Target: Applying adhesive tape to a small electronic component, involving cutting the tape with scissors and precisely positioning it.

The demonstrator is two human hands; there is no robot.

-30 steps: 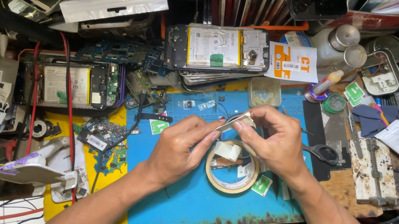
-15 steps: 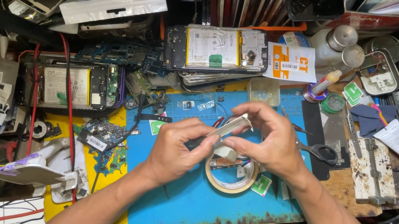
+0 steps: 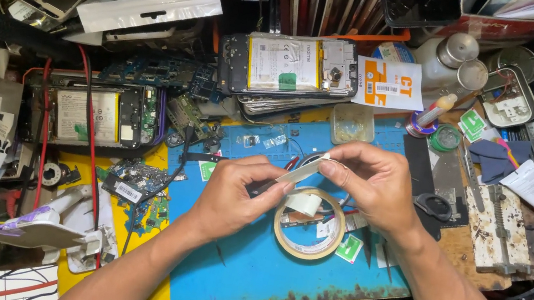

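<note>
Across the blue rubber work mat (image 3: 247,270), crowded on every side with opened phones, boards and tools, you have little spare room. Just far of your hands lies an opened black phone with a white battery (image 3: 288,67); directly beneath them sits the tan roll of tape (image 3: 309,224). Your left hand (image 3: 230,198) and right hand (image 3: 373,182) both pinch the thin white strip (image 3: 303,170), held above the roll. Pull unevenly and the strip may twist or stick to your fingertips; let it drop and it could vanish among the clutter.

Bright overhead light — sharp centre, dim shadowed corners.
</note>
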